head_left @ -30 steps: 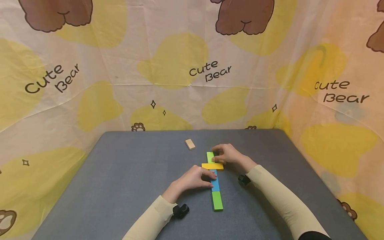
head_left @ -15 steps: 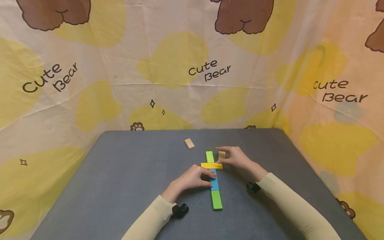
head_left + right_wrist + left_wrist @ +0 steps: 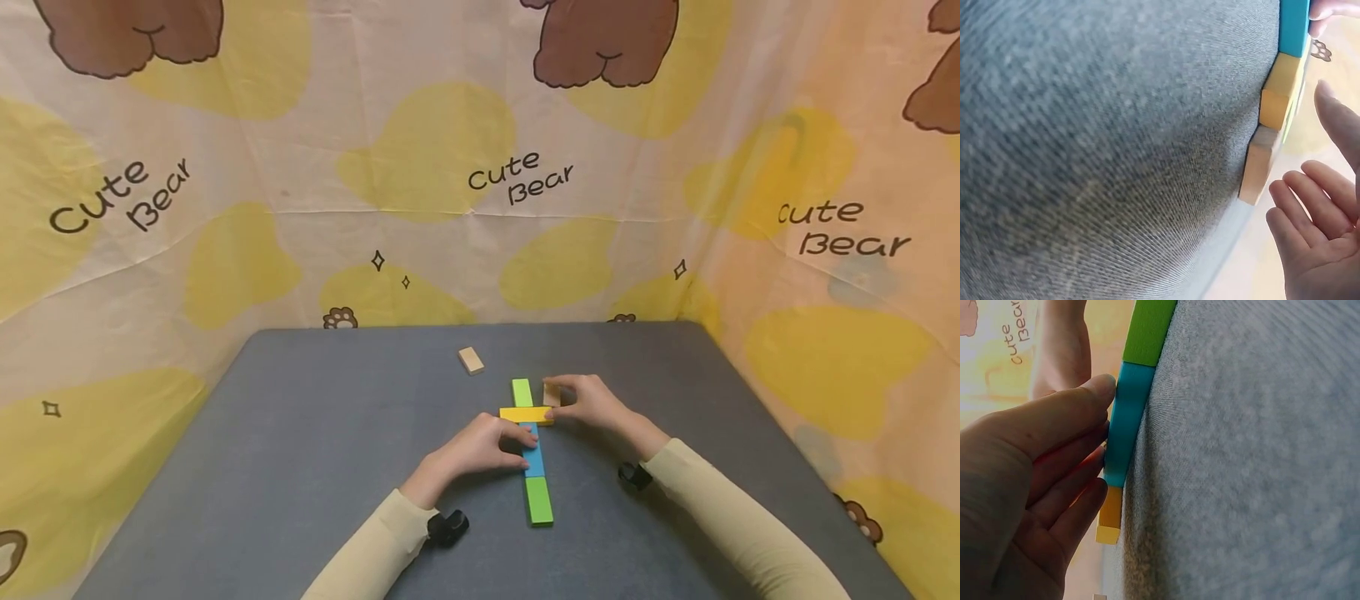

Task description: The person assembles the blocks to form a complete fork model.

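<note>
My left hand [image 3: 474, 450] rests its thumb and fingertips on top of a blue block [image 3: 534, 460], and they also show against it in the left wrist view. A green block [image 3: 538, 502] meets the blue one's near end. Across its far end lies a yellow block [image 3: 517, 414], with a light green block [image 3: 521, 392] beyond. A natural wood block [image 3: 551, 395] stands behind the yellow block's right end. Over those two hovers my right hand [image 3: 592, 402], thumb and fingers spread; the right wrist view shows a gap between it and the wood block [image 3: 1257, 165].
A second natural wood block [image 3: 471, 360] lies alone toward the back of the grey table [image 3: 337, 417]. A printed curtain [image 3: 420, 167] surrounds the table at the back and sides.
My right hand has drawn back rightward from the light green block, uncovering the wood block beside it, then lowered slightly over that block. My left hand keeps its place on the blue block.
</note>
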A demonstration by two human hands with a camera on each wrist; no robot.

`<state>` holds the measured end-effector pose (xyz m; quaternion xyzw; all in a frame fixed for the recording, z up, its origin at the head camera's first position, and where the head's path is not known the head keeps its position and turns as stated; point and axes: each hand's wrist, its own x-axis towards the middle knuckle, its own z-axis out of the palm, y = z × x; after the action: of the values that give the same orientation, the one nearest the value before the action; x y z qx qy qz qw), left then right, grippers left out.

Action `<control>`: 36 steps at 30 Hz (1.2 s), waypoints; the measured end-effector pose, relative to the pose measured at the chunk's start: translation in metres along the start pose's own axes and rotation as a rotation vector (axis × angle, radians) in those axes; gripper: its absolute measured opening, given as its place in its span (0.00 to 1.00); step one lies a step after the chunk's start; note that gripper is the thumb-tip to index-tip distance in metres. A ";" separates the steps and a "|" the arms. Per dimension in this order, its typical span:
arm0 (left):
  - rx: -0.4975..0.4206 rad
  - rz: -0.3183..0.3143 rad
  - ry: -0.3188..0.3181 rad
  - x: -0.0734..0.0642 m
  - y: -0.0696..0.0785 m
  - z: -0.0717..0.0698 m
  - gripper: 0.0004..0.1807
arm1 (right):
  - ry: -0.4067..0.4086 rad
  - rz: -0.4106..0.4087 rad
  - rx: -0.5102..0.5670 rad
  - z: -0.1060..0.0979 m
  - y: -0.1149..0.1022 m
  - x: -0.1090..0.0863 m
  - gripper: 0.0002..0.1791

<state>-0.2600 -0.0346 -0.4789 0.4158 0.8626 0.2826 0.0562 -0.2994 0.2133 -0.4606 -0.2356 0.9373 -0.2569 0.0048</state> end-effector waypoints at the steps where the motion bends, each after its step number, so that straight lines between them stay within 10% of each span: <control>1: 0.003 0.000 -0.001 0.000 0.000 0.000 0.17 | -0.001 0.002 -0.001 0.001 0.000 0.000 0.35; 36: 0.018 0.015 -0.006 0.001 0.001 0.002 0.17 | 0.036 0.000 -0.040 0.010 0.003 -0.003 0.33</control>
<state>-0.2592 -0.0328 -0.4805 0.4235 0.8618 0.2741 0.0531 -0.2970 0.2122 -0.4716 -0.2309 0.9422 -0.2421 -0.0169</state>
